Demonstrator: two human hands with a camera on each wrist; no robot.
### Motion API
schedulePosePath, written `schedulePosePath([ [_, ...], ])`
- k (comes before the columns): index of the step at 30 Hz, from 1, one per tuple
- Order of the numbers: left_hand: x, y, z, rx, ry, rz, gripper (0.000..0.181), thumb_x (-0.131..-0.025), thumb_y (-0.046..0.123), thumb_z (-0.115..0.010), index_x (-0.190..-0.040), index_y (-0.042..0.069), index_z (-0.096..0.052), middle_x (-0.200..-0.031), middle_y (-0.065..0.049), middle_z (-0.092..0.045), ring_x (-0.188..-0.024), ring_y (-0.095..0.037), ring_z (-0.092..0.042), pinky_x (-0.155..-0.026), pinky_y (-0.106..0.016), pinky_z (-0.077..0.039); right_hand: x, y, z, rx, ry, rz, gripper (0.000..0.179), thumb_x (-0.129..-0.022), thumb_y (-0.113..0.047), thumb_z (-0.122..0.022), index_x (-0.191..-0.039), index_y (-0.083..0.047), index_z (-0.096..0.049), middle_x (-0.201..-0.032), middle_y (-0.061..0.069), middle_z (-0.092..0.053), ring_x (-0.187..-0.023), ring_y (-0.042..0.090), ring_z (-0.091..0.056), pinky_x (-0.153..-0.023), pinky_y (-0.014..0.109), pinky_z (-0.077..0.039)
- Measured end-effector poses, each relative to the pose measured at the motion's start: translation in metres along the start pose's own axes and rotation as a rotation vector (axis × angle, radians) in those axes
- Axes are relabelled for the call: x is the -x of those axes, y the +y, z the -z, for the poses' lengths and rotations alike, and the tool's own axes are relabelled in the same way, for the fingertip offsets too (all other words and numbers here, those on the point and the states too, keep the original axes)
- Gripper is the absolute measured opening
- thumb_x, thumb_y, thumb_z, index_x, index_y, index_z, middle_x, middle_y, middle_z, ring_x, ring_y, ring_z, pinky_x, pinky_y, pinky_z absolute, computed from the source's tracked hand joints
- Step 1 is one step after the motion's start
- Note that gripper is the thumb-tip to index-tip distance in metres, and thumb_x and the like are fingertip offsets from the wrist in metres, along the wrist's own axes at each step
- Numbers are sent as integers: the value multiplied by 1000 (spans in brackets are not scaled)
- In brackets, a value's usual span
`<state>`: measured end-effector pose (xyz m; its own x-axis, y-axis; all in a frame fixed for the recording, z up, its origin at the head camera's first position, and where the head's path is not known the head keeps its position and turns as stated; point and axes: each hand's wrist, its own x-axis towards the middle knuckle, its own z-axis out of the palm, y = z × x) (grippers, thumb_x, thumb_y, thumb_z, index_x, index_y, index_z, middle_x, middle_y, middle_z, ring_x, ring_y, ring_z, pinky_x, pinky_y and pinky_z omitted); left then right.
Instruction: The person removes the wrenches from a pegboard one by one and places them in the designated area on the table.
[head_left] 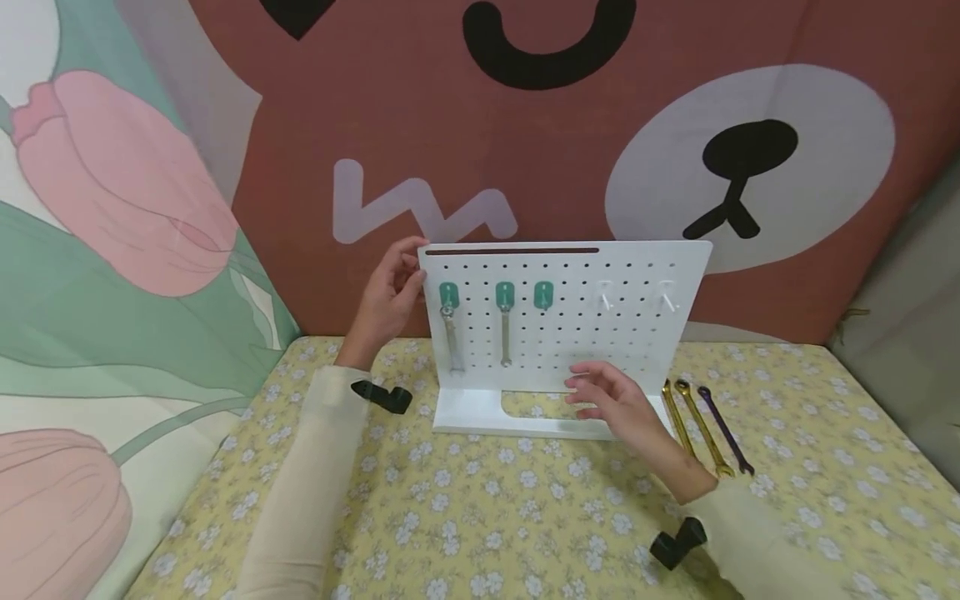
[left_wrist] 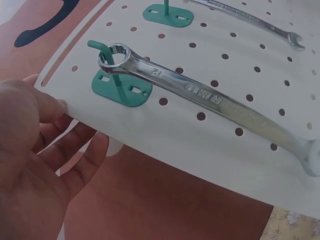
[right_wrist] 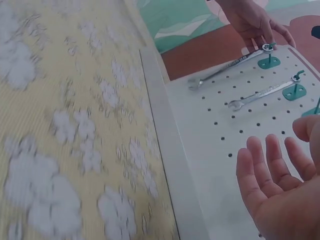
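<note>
A white pegboard [head_left: 577,333] stands upright on its base. My left hand [head_left: 386,292] pinches its upper left edge, thumb on the front and fingers behind, as the left wrist view also shows. Close to that hand, a silver combination wrench [left_wrist: 200,95] hangs by its ring end from a green hook [left_wrist: 121,89]. A second silver wrench [head_left: 506,337] hangs from the middle green hook [head_left: 505,295]; the third green hook [head_left: 543,295] is bare. My right hand [head_left: 611,400] hovers before the lower right of the board, fingers loosely extended and holding nothing.
Two clear or white hooks [head_left: 606,297] sit on the board's right side. To the right of its base, two gold wrenches [head_left: 703,427] and a purple wrench [head_left: 725,431] lie on the yellow floral tablecloth [head_left: 525,517]. A printed cloth backdrop [head_left: 420,108] rises behind.
</note>
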<state>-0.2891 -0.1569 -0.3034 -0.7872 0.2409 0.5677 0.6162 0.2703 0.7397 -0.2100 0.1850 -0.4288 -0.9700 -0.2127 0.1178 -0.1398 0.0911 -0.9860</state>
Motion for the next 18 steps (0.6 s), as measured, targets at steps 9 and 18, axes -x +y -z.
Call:
schedulePosePath([
  [9,0,2,-1,-16,13,3,39,-106,-6,-49,-145,-2,-47,-105,-29,-52,-93,-42,-61,-77,-22,-53,-21,2,-23,-71,-1,-22,44,-108,-25,-59,-143,0,-51,-137,26,-56,-112,29,-65,-93,46,-55],
  [18,1,2,-3,-14,14,19,40,-106,-6,-49,-145,3,-49,-106,-29,-52,-94,-43,-60,-76,-22,-53,-30,7,-33,-14,-8,28,42,-109,-24,-55,-147,-5,-51,-139,21,-59,-120,36,-61,-98,47,-52],
])
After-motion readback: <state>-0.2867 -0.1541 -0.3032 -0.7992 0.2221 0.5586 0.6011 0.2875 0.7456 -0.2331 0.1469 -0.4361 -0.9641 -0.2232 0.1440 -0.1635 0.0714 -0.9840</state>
